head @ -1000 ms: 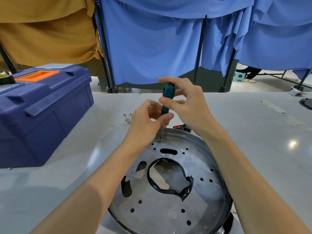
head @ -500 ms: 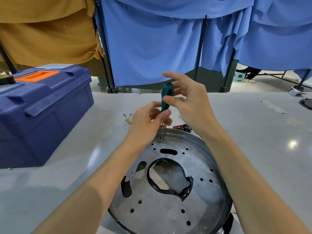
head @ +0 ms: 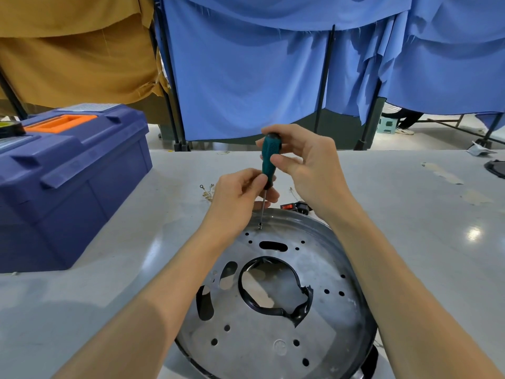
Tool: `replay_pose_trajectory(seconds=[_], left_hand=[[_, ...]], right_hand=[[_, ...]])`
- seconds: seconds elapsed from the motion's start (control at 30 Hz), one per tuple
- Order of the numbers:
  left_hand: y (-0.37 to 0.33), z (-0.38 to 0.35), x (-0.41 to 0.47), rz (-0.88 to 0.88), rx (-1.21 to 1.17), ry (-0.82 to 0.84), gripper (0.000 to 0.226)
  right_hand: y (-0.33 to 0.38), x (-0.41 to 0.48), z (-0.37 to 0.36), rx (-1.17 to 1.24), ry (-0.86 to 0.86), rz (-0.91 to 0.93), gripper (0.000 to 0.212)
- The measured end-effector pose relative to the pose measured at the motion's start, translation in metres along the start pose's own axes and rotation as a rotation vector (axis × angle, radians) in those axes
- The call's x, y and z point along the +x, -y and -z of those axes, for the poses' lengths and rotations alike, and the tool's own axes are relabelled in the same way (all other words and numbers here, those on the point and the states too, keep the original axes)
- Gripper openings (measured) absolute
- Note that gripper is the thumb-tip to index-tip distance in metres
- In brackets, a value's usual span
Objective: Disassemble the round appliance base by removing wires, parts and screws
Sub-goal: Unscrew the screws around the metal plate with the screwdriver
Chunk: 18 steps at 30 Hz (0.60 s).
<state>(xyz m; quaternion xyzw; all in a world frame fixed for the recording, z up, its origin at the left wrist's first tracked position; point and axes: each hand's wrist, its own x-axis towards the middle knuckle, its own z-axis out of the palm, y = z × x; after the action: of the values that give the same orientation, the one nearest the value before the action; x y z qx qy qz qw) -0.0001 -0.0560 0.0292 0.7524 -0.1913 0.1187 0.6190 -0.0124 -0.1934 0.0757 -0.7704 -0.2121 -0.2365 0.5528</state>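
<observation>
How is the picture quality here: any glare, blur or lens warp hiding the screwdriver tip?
Head view: soft, even light, sharp throughout; the screwdriver tip reads clearly on the base. Head view: small glare spots on the table at right, away from the work. Head view: wide-angle warp splays the poles outward toward the top.

**Metal, plastic and cloth**

The round appliance base (head: pixel 328 258) is bare sheet metal, silvery with a dull, scuffed sheen. The ring (head: pixel 273 311) lining its central hole is glossy black. The screwdriver (head: pixel 269 157) has a teal handle with a fine grip texture and a slim bright metal shaft. The toolbox (head: pixel 82 173) is smooth blue plastic. The table (head: pixel 410 214) is grey, smooth and glossy enough to mirror lights. The blue cloth (head: pixel 246 77) and mustard cloth (head: pixel 76 50) are matt and creased.
</observation>
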Motion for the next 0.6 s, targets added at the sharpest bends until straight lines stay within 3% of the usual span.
replay_pose_trajectory(seconds=[0.07, 0.17, 0.27, 0.33, 0.43, 0.53, 0.6], left_hand=[[0.0, 0.0006, -0.0002, -0.021, 0.002, -0.021, 0.004], [-0.0011, 0.0, -0.0006, -0.036, 0.033, -0.048, 0.023], [-0.0021, -0.0011, -0.0009, -0.022, 0.006, -0.003, 0.009], [-0.0018, -0.0008, -0.0003, -0.005, -0.009, 0.008, 0.016], [-0.0008, 0.001, 0.0005, -0.032, -0.011, -0.013, 0.006], [-0.0005, 0.0008, 0.0004, -0.038, 0.012, -0.046, 0.029], [-0.0009, 0.0009, 0.0008, -0.032, -0.021, -0.025, 0.014]], right_hand=[[0.0005, -0.0012, -0.0012, 0.003, 0.021, 0.003, 0.038], [0.001, -0.0015, -0.002, -0.019, 0.022, 0.015, 0.043], [0.0009, 0.0002, -0.0001, 0.026, 0.002, 0.005, 0.045], [0.0009, -0.0001, -0.0007, 0.05, 0.017, 0.004, 0.04], [0.0016, -0.0015, -0.002, 0.027, 0.049, 0.01, 0.035], [0.0024, -0.0024, -0.0025, -0.003, 0.039, 0.032, 0.039], [0.0017, -0.0009, -0.0004, 0.013, 0.014, 0.025, 0.045]])
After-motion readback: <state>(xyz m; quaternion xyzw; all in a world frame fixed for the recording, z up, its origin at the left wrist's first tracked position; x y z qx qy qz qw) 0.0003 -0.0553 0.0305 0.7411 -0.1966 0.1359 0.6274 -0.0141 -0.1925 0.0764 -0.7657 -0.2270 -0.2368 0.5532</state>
